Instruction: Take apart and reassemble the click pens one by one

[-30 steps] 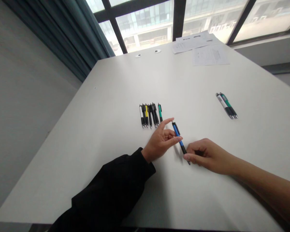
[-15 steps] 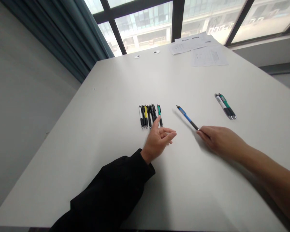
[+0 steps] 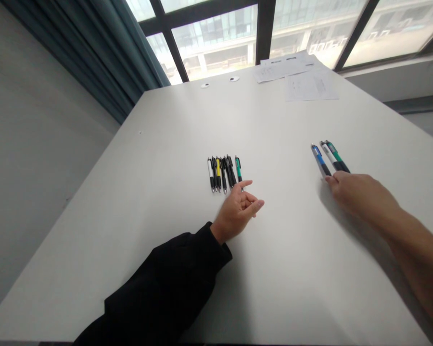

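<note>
My right hand [image 3: 361, 192] is closed on the lower end of a blue pen [image 3: 320, 158], held just left of a white pen [image 3: 330, 154] and a green pen [image 3: 337, 154]. The tips of those two are hidden behind the hand. My left hand [image 3: 238, 209] rests near the middle of the table, fingers apart and holding nothing. Its index finger lies by the lower end of another green pen [image 3: 238, 167]. To the left is a row of several pens, among them a white one [image 3: 211, 174], a yellow one [image 3: 218, 173] and black ones [image 3: 223, 175].
The white table [image 3: 159, 158] reaches to the window. Paper sheets [image 3: 310, 86] lie at its far right edge, and two small white-and-black ovals [image 3: 234, 79] lie at the far edge. A blue-grey curtain [image 3: 94, 53] hangs at the left.
My right hand has carried the blue pen rightward, up beside the white and green pens. My left index finger has shifted slightly down and right off the green pen's middle.
</note>
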`<action>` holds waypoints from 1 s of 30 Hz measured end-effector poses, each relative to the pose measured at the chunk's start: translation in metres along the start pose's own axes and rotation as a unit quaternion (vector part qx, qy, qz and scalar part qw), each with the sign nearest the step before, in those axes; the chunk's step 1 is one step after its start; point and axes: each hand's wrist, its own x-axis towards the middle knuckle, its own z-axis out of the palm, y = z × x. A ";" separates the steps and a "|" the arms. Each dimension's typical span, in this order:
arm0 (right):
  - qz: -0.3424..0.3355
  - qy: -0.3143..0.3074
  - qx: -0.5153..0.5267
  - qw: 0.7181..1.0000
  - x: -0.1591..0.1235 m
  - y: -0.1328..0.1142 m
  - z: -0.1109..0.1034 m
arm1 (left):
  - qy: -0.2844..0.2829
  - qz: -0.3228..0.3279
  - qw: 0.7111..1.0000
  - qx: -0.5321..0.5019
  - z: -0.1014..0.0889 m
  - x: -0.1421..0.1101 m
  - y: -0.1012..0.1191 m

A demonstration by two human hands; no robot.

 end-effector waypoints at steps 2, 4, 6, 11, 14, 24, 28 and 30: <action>0.021 -0.006 0.003 1.000 0.000 0.001 -0.002 | -0.003 0.001 1.000 0.001 0.000 0.000 0.000; 0.036 -0.011 0.007 0.999 -0.001 0.002 -0.004 | -0.006 0.003 1.000 0.002 -0.001 0.000 0.000; 0.045 -0.015 0.011 0.999 -0.001 0.003 -0.006 | -0.009 0.007 1.000 0.006 -0.002 0.000 -0.001; 0.051 -0.019 0.019 0.998 0.000 0.004 -0.008 | -0.014 0.008 1.000 0.014 -0.003 0.001 -0.002; 0.055 -0.018 0.021 0.998 0.001 0.004 -0.008 | -0.014 0.006 1.000 0.020 -0.003 0.001 0.000; 0.057 0.000 0.021 0.998 0.002 0.003 -0.006 | 0.000 0.045 0.994 0.096 -0.006 0.000 0.000; 0.019 0.029 0.028 0.999 -0.004 -0.004 -0.004 | 0.120 0.155 0.916 0.349 -0.017 0.000 0.001; -0.039 0.065 0.035 0.997 -0.009 -0.010 0.000 | 0.164 0.197 0.842 0.475 -0.021 0.002 0.001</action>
